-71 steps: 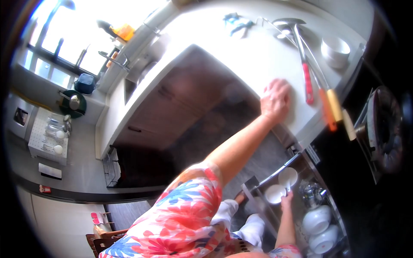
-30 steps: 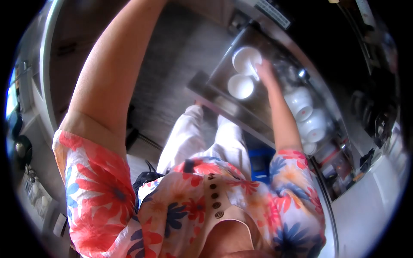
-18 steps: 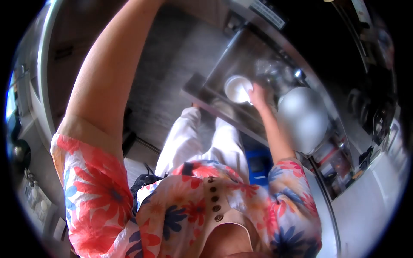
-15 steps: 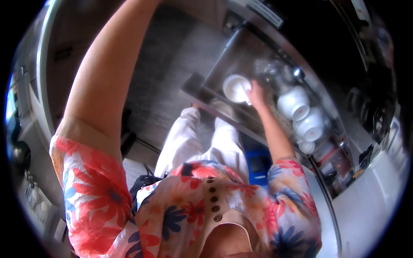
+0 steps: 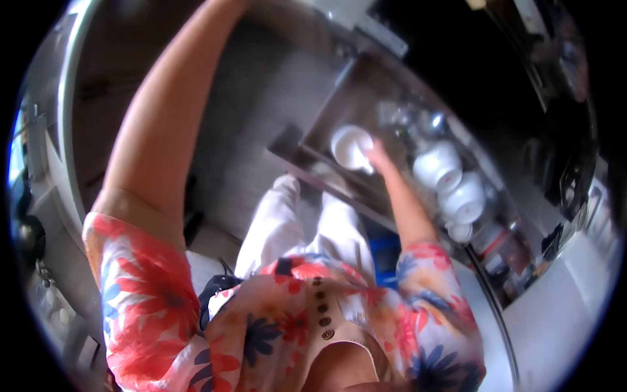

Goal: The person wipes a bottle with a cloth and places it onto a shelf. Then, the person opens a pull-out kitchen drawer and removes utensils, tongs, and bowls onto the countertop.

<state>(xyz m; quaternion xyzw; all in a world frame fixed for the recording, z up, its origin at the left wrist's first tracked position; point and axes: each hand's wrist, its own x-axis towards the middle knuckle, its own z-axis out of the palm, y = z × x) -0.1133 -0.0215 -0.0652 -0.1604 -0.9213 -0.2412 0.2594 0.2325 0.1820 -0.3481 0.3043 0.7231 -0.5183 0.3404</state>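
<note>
My right hand reaches into an open drawer. Its fingers are closed on the near-right rim of a round white bowl, whose hollow side faces up. A small pale piece juts out beside the fingers, too blurred to name. To the right of the hand, two more white bowls lie tipped with their bases showing, along with a smaller white dish. Behind them are shiny clear pieces that look like glassware. My left arm stretches up past the top edge, so its hand is out of view.
A red and dark cluster of items sits at the drawer's right end. Below the drawer's front edge is a blue object. A white boxy shape shows at the top. Light counters run along both sides.
The whole view has shifted a little, with the drawer appearing slightly left and lower. A white boxy shape has come into sight at the top. My right hand still grips the bowl.
</note>
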